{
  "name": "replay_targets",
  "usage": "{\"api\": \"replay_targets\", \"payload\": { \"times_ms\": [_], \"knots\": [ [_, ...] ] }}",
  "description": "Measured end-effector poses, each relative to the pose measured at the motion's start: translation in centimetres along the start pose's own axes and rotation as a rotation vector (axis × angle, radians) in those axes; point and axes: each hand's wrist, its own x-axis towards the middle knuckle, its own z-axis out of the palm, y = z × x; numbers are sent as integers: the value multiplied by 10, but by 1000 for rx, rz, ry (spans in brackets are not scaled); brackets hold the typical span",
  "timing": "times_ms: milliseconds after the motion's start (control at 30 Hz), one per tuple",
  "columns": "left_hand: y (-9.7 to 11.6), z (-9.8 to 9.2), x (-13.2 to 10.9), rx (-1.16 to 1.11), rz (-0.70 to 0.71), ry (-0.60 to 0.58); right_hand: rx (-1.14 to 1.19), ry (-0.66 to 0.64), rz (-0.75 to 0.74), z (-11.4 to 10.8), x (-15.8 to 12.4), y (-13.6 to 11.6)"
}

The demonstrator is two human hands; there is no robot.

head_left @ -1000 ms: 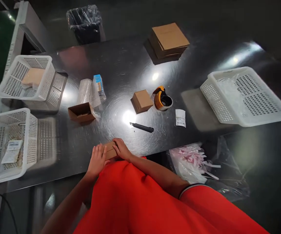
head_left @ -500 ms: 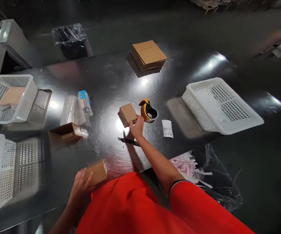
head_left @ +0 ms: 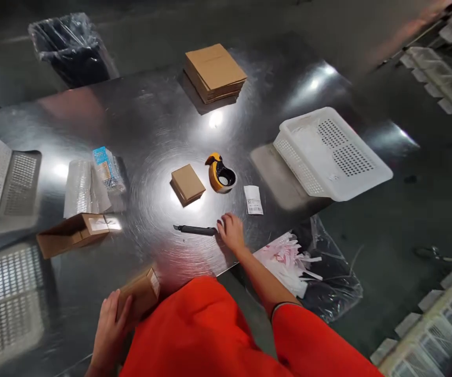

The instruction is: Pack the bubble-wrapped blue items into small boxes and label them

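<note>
My left hand (head_left: pixel 110 324) grips a small cardboard box (head_left: pixel 142 293) at the table's near edge, fingers over its top and side. My right hand (head_left: pixel 232 233) is low over the metal table, its fingers loosely bent and apart around nothing. Its fingertips are at the right end of a black utility knife (head_left: pixel 195 230); whether they touch it I cannot tell. Beyond the knife lies a small stack of flat brown cardboard (head_left: pixel 188 183). Beside that stands a yellow and black tape dispenser (head_left: pixel 222 174), and a white printed label (head_left: pixel 253 200) lies to its right.
An open cardboard box (head_left: pixel 69 236), bubble wrap (head_left: pixel 80 188) and a wrapped blue-and-white package (head_left: pixel 108 168) lie at left. White baskets (head_left: pixel 308 167) stand on both sides. Larger cardboard stack (head_left: pixel 216 68) sits at the back; a lined bin (head_left: pixel 72 52) is behind the table.
My right hand has let go of the small cardboard stack and come back to the utility knife's end. My left hand still holds the box, now tilted more. The view has shifted right.
</note>
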Motion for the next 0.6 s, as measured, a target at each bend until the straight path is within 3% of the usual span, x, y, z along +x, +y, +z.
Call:
{"api": "replay_targets", "payload": {
  "times_ms": [100,200,267,333,467,600],
  "knots": [
    [-3,-3,3,3,33,-3,-29,77,62,-10,62,6],
    [-3,-5,8,36,32,-6,-9,36,82,-11,136,-3],
    [2,-7,12,66,17,-7,35,-40,250,-9,172,-12],
    [10,-10,15,86,-18,-3,111,-102,416,-10,190,-17],
    [26,-15,20,58,-100,-18,228,-113,447,-40,175,-10],
    [29,-17,22,-8,-122,-43,403,-101,386,-90,106,-19]
  ]
}}
